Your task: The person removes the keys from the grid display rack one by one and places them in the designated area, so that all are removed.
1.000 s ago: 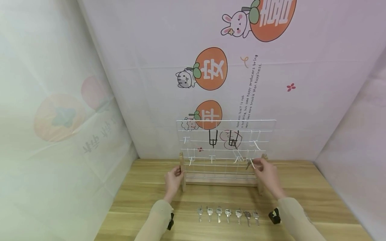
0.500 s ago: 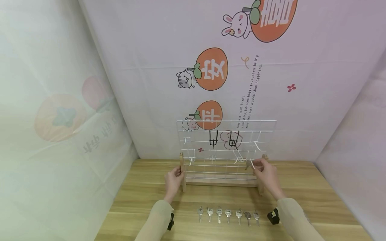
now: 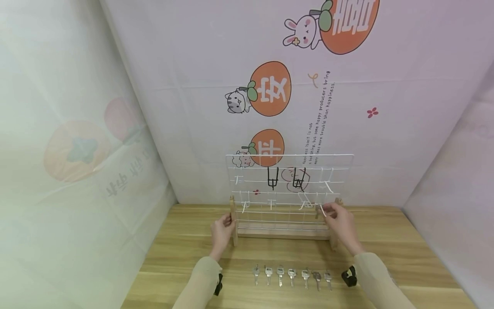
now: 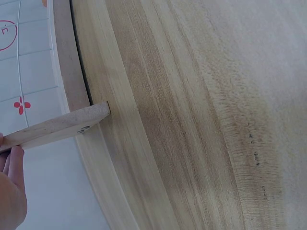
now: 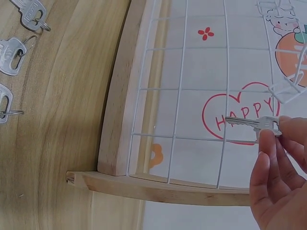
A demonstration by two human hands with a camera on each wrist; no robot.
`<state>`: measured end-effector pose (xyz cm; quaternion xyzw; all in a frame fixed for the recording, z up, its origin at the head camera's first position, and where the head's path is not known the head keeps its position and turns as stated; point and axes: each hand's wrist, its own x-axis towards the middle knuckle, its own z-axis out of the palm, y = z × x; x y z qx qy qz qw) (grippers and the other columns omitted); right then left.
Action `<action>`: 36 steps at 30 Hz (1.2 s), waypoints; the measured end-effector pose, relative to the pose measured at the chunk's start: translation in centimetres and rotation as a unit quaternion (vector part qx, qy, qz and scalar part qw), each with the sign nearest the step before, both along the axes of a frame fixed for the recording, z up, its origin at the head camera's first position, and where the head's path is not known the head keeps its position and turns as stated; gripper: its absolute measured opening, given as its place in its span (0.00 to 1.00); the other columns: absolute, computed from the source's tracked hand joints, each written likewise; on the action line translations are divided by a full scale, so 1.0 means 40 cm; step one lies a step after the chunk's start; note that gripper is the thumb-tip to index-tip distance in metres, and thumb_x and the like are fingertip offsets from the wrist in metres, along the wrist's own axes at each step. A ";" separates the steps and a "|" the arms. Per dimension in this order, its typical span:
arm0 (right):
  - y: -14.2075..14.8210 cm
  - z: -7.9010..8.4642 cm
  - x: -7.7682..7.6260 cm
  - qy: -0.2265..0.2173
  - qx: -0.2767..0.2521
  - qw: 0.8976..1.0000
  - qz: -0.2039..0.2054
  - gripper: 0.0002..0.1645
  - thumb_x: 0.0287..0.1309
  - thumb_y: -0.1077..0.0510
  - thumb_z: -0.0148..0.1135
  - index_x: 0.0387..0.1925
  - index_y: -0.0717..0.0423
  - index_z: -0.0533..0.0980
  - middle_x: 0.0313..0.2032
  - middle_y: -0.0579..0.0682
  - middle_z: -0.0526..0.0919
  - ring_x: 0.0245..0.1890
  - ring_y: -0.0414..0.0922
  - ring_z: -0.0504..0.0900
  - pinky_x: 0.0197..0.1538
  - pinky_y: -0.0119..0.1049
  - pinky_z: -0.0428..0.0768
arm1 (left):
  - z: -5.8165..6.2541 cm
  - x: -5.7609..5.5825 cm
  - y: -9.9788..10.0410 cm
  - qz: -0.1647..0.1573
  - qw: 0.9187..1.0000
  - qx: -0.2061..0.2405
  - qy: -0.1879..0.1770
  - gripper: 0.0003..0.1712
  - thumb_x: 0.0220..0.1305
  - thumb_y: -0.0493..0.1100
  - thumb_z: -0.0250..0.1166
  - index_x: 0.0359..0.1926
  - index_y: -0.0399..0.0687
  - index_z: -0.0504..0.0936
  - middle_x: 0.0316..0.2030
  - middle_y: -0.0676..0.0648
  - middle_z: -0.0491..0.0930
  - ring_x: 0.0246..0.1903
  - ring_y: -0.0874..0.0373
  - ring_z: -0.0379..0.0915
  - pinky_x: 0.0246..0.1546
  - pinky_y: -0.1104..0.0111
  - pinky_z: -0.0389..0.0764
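Observation:
My right hand (image 3: 341, 223) pinches a silver key (image 5: 266, 123) by its head, between thumb and fingertips. In the head view the key is beside a white hook (image 3: 323, 209) at the lower right of a white wire grid rack (image 3: 285, 222). The fingers partly cover the key's head, and I cannot tell whether its ring is on the hook. My left hand (image 3: 221, 231) grips the left wooden post (image 3: 233, 214) of the rack's stand; the left wrist view shows fingers against this post (image 4: 57, 127).
A row of several keys (image 3: 292, 274) lies on the wooden table (image 3: 185, 266) in front of the rack. Two black hooks (image 3: 272, 178) and several other white hooks (image 3: 272, 204) hang on the grid. A printed cloth (image 3: 200, 120) stands behind, with pale cloth walls at both sides.
The key at my right hand has turned from a slant to hang more upright beside the white hook. My left hand stays in place on the post.

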<state>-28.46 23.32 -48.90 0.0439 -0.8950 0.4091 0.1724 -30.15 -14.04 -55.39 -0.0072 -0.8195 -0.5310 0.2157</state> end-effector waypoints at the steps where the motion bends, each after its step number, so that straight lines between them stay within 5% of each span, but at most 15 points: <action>1: -0.001 0.001 0.000 0.002 0.002 1.000 -0.002 0.11 0.62 0.61 0.65 0.44 0.63 0.80 0.42 0.62 0.87 0.32 0.44 0.85 0.29 0.22 0.81 | 0.000 0.000 0.000 0.000 1.000 0.000 0.000 0.14 0.58 0.28 0.68 0.46 0.27 0.83 0.42 0.30 0.86 0.41 0.39 0.87 0.41 0.63 0.91; 18: -0.004 0.003 0.015 0.044 0.019 0.999 -0.005 0.08 0.56 0.68 0.65 0.40 0.64 0.81 0.36 0.63 0.88 0.27 0.40 0.83 0.28 0.21 0.80 | -0.002 0.001 0.000 -0.006 1.000 0.011 0.005 0.14 0.58 0.29 0.69 0.46 0.27 0.83 0.41 0.29 0.86 0.41 0.39 0.87 0.41 0.63 0.91; 36: 0.003 0.020 0.087 0.042 0.040 0.998 0.007 0.06 0.59 0.64 0.65 0.38 0.61 0.81 0.32 0.55 0.87 0.24 0.29 0.75 0.25 0.22 0.78 | -0.003 0.002 -0.002 -0.005 1.000 0.001 -0.008 0.15 0.58 0.30 0.69 0.47 0.29 0.83 0.42 0.31 0.86 0.41 0.41 0.87 0.41 0.65 0.91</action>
